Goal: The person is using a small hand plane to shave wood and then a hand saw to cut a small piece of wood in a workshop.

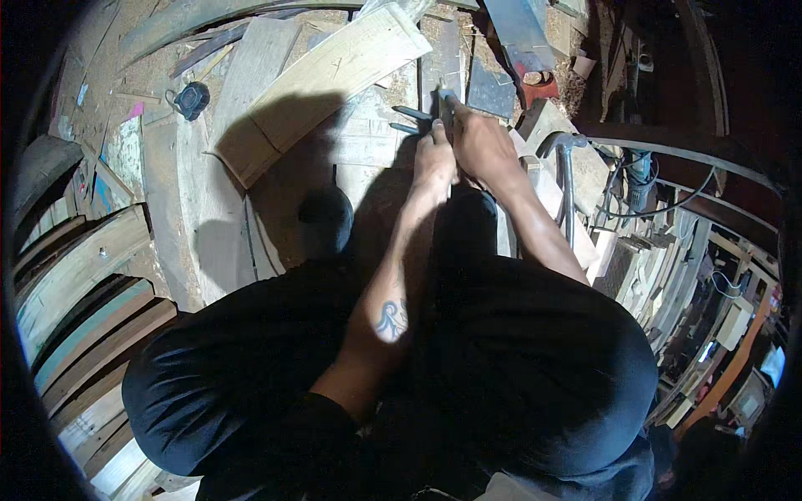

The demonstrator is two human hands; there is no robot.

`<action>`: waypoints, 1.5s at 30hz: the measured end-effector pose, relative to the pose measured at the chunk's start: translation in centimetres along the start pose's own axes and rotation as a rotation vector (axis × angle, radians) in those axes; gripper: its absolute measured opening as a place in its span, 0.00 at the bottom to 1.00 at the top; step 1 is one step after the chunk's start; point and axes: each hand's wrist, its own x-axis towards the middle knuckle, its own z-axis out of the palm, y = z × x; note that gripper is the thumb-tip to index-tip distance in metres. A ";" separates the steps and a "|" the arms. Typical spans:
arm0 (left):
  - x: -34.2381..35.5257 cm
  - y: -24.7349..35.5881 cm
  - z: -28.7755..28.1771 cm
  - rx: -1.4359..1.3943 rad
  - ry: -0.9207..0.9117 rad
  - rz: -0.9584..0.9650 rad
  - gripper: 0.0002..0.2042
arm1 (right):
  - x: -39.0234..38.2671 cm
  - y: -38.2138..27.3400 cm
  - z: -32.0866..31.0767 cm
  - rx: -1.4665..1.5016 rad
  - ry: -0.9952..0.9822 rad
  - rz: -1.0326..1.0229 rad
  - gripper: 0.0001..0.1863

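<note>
My left hand (434,161) and my right hand (487,149) are together in front of my knees, both with fingers closed. Between their fingers is a narrow, dark, upright piece (444,104), partly hidden, whose kind I cannot make out. Two dark, tapered stick-like ends (409,113) point left beside my left fingers; whether they belong to the held piece I cannot tell. A claw hammer (566,179) stands to the right of my right forearm, its head at the top. Beyond my hands lies a handsaw (520,37) with a red handle.
A pale curved board (342,71) lies at the far left of my hands, partly in shadow. A small black rounded object (192,100) rests farther left. Stacked planks (92,326) line the left side, with more wood pieces (643,284) and a cabled power tool (640,179) at right.
</note>
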 end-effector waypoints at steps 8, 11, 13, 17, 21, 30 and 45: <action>1.2 -1.3 -0.8 -0.010 -0.016 0.007 0.31 | -1.0 0.1 0.3 0.125 -0.013 -0.076 0.22; 1.9 -2.5 -0.1 0.075 0.010 0.054 0.33 | -2.9 0.3 -0.3 0.090 -0.023 -0.047 0.20; 0.9 -1.2 -0.3 0.001 0.044 0.099 0.32 | -3.3 -0.2 -1.0 0.086 0.011 -0.040 0.22; 0.0 -0.5 -2.0 0.009 0.023 -0.015 0.29 | -2.6 0.3 0.4 0.084 -0.105 0.015 0.26; -0.2 -0.2 0.0 0.040 -0.008 0.088 0.29 | -3.1 1.6 -0.2 0.061 -0.018 -0.009 0.27; 1.1 -1.6 -1.0 0.094 0.011 0.052 0.35 | -2.0 0.9 1.7 0.201 0.014 0.055 0.20; 0.8 -1.0 0.4 0.021 0.054 -0.002 0.34 | 1.3 0.9 2.5 0.164 0.086 0.033 0.22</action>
